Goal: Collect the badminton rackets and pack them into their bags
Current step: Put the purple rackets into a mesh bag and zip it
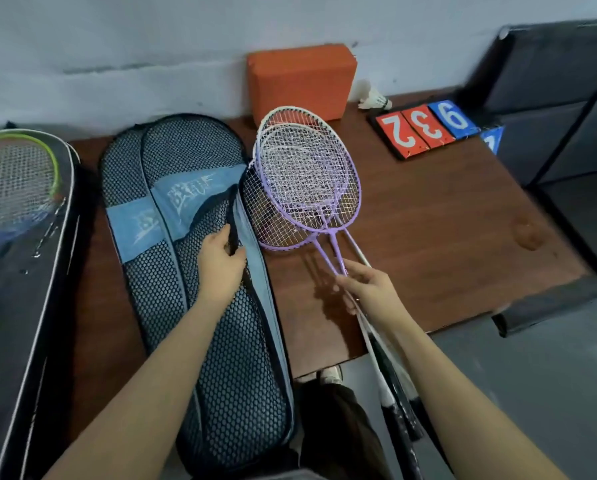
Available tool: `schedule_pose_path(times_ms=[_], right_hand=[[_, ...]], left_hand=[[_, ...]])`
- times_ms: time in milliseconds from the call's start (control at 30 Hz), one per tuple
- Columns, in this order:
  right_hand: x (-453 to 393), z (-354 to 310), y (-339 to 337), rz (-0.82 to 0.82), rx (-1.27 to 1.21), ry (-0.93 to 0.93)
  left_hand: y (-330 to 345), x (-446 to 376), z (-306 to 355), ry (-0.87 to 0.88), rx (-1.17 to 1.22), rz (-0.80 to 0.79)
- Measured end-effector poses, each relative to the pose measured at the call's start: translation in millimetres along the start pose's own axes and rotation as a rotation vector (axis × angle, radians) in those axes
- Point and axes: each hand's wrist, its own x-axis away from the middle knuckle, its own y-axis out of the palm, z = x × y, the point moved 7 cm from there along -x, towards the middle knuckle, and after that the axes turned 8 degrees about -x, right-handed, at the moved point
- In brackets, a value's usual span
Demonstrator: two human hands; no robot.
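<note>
1. Rackets [307, 178]: a purple-and-white bundle, heads overlapped above the tabletop [428, 220], just right of the bag's open edge.
2. Right hand [370, 289]: fingers clamped round the racket shafts.
3. Mesh bag [200, 306]: blue-grey, lying lengthwise on the tabletop.
4. Left hand [221, 261]: fingers pinching the bag's opened edge.
5. Second bag [23, 237]: far left, green racket inside.
6. Orange block [300, 81], shuttlecock [375, 98], number cards [428, 129]: at the far edge.

A left hand [222, 258] grips the open edge of a blue mesh racket bag [200, 271] lying on a brown table [446, 220], while the right hand [368, 289] holds a bundle of purple and white badminton rackets [307, 181] by their shafts just beside it.
</note>
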Motion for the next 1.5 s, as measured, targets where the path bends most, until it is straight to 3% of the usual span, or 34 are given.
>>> schedule_pose_path(times_ms=[233,500,767,1000,1133,1500], right_hand=[[-6,-8,-7,-0.011,0.01,0.034],[16,-14,-34,0.108,-0.095,-0.069],[21,-3,-33,-0.046,0.075,-0.019],[24,10,-39,-0.149,0.056,0.15],[23,9,-34,-0.164,0.178,0.123],[23,13,-31,-0.082,0.193,0.074]], left_hand=[[-3,-8,-10,-0.083,0.131,-0.015],[8,-5,-14,-0.175,0.365,-0.029],[-18,-11,2,-0.262,0.614,0.137],[-22,-16,6,-0.288,0.734,0.166],[-18,-9,4,-0.278,0.701,0.156],[-16,3,-2,-0.284,0.657,0.187]])
